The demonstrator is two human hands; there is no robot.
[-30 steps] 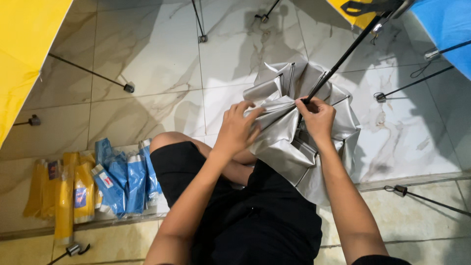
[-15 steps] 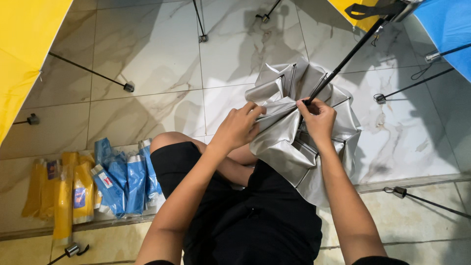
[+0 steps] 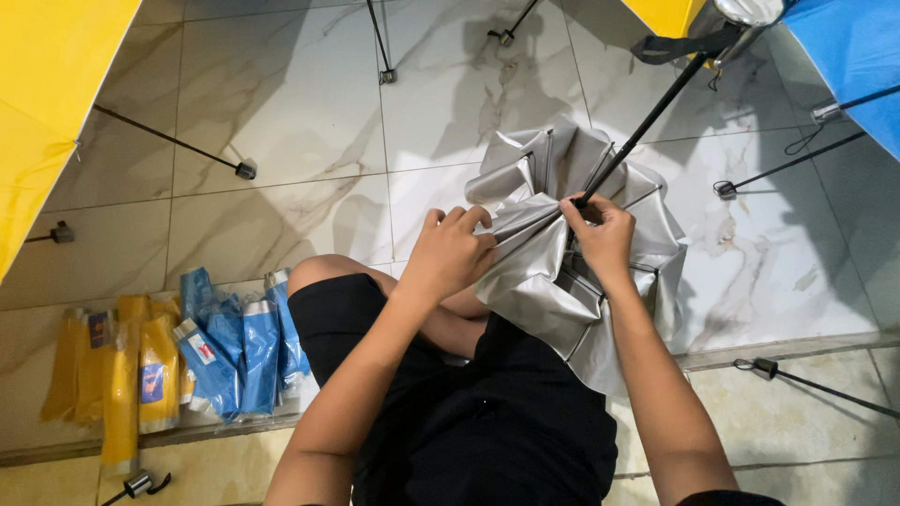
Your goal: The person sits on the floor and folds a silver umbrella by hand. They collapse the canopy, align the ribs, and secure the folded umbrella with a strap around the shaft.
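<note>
The person sits on a pale marbled floor [image 3: 281,112] in black shorts [image 3: 469,412], one bare knee [image 3: 319,272] raised. A silver umbrella [image 3: 562,272], half collapsed with its lining outward, lies bunched over the lap and spills onto the floor just past the knee.

The left hand [image 3: 450,253] rests on the near left side of the umbrella, fingers curled and gripping a fold of the silver cloth. The right hand [image 3: 600,234] sits at the umbrella's middle, fingers clenched around the hub where the ribs meet the black shaft [image 3: 656,112]. The shaft rises from the umbrella away and to the right, ending in a handle [image 3: 745,11] with a black strap at the top edge.

Left of the umbrella, beyond the knee, lie blue sleeves [image 3: 234,347] and, further left, yellow sleeves [image 3: 131,375], side by side on the floor.

Further out, open umbrellas ring the silver one: a yellow canopy [image 3: 47,103] far left, a blue canopy [image 3: 853,66] far right, another yellow one [image 3: 666,14] behind the shaft. Their black shafts lie across the floor on all sides.
</note>
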